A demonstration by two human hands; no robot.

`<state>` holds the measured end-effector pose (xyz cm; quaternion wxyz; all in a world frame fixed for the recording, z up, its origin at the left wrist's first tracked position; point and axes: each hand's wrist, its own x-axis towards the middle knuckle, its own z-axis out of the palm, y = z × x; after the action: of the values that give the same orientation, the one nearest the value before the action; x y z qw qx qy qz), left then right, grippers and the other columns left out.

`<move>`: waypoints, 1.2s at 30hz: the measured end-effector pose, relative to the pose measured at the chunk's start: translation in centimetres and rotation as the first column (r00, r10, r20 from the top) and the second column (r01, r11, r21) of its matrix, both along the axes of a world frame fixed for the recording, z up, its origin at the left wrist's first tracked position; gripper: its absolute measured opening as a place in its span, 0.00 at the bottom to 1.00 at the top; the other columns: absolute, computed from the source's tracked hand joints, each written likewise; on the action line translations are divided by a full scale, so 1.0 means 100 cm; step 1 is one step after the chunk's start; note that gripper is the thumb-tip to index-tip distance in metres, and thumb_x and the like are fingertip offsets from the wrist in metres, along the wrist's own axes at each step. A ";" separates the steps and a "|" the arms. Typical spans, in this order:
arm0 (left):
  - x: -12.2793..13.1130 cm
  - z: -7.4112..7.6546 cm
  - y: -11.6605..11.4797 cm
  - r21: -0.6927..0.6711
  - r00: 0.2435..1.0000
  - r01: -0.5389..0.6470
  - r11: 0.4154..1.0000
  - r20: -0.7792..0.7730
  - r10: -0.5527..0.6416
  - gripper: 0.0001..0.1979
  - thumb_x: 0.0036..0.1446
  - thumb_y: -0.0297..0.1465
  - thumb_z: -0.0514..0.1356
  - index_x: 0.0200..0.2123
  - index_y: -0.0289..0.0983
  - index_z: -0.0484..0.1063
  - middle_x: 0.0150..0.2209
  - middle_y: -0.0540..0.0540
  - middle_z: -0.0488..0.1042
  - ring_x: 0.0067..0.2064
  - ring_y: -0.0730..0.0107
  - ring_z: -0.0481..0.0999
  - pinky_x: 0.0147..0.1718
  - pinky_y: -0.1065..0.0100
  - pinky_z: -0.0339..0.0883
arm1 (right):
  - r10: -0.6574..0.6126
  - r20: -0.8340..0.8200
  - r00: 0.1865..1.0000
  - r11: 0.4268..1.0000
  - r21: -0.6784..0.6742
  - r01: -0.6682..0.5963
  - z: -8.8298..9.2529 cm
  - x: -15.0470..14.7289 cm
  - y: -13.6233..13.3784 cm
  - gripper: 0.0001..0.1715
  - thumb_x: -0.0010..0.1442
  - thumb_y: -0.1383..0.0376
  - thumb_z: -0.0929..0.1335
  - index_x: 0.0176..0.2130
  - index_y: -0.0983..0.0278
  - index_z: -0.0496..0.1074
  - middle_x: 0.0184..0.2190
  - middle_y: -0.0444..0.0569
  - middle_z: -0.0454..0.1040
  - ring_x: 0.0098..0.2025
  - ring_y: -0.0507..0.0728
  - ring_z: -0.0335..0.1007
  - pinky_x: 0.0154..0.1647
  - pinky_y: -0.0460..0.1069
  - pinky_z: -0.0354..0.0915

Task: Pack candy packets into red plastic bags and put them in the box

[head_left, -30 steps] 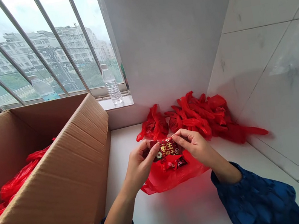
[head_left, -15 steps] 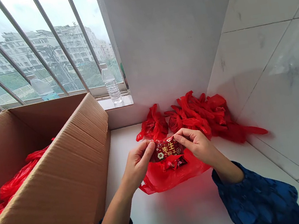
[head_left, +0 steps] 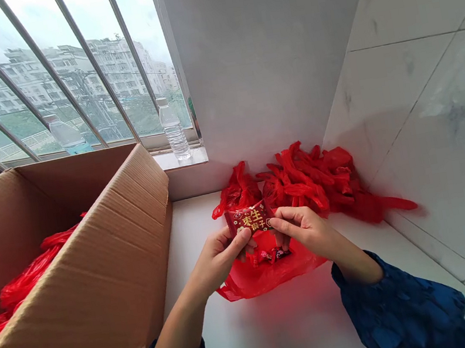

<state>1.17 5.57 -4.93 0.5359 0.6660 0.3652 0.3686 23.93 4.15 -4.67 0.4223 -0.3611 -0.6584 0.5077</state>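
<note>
Both hands pinch a small red packet (head_left: 249, 218) with gold characters, held upright above the white counter. My left hand (head_left: 219, 255) grips its lower left edge and my right hand (head_left: 304, 231) grips its lower right edge. Under the hands lies an open red plastic bag (head_left: 267, 272) with several small wrapped sweets (head_left: 269, 255) showing inside. Blue sleeves cover both forearms near the bottom of the view.
A large open cardboard box (head_left: 79, 271) with red bags inside fills the left. A heap of tied red plastic bags (head_left: 309, 182) lies against the back wall. A water bottle (head_left: 173, 130) stands on the window sill; another bottle (head_left: 64, 136) stands behind the box. Tiled wall on the right.
The red packet has been lifted and turned upright, from just above the open bag to higher up facing me. Both hands kept hold of it.
</note>
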 end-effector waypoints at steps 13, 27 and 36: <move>-0.006 0.007 0.000 -0.080 0.998 0.067 0.995 0.008 -0.067 0.20 0.62 0.46 0.62 0.29 0.34 0.75 0.26 0.50 0.74 0.28 0.76 0.69 0.30 0.74 0.64 | 0.099 0.037 0.994 0.995 0.014 -0.099 -0.001 0.008 0.001 0.23 0.70 0.51 0.63 0.30 0.63 0.67 0.24 0.42 0.70 0.27 0.51 0.66 0.31 0.46 0.63; -0.018 0.012 -0.004 0.376 0.469 -0.102 0.921 -0.798 0.378 0.24 0.67 0.51 0.47 0.41 0.43 0.76 0.44 0.46 0.76 0.41 0.60 0.76 0.34 0.65 0.61 | -0.375 0.798 0.472 0.925 0.356 0.134 0.006 0.016 -0.017 0.12 0.68 0.62 0.66 0.32 0.61 0.72 0.29 0.45 0.77 0.34 0.57 0.75 0.32 0.48 0.57; -0.014 0.017 -0.015 0.225 0.198 -0.048 0.973 -0.953 0.230 0.12 0.64 0.43 0.57 0.44 0.45 0.76 0.50 0.41 0.76 0.44 0.55 0.78 0.33 0.65 0.61 | -0.364 0.925 0.105 0.920 0.340 0.195 -0.021 -0.015 0.010 0.16 0.71 0.68 0.60 0.44 0.69 0.75 0.39 0.62 0.81 0.42 0.66 0.80 0.34 0.50 0.63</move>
<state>-0.19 4.03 -3.23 0.1023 0.7503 0.6506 -0.0587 22.48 5.20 -6.74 0.0096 -0.6898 -0.7237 0.0209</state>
